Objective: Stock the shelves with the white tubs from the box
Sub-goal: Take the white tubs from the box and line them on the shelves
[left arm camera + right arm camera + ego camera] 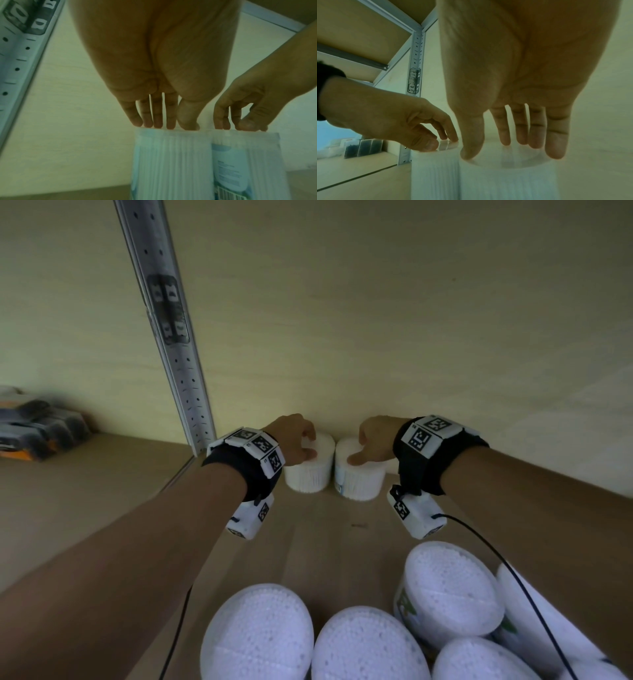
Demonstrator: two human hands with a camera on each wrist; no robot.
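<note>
Two white tubs stand side by side at the back of the wooden shelf (102, 494), against the rear wall. My left hand (301, 445) rests its straight fingertips on the lid of the left tub (310, 474), thumb at the near edge. The right hand (371, 445) does the same on the right tub (359, 481), which has a blue label. In the left wrist view the left hand (164, 125) touches the left tub (171, 162) from above. In the right wrist view the right hand (505, 151) touches the right tub's (505, 182) clear lid. Neither hand wraps a tub.
Several more white tubs (257, 635) lie close below my view at the shelf's front. A perforated metal upright (178, 364) stands left of the tubs. Dark and orange packs (37, 429) sit in the bay to the left. Bare shelf board lies between the two groups of tubs.
</note>
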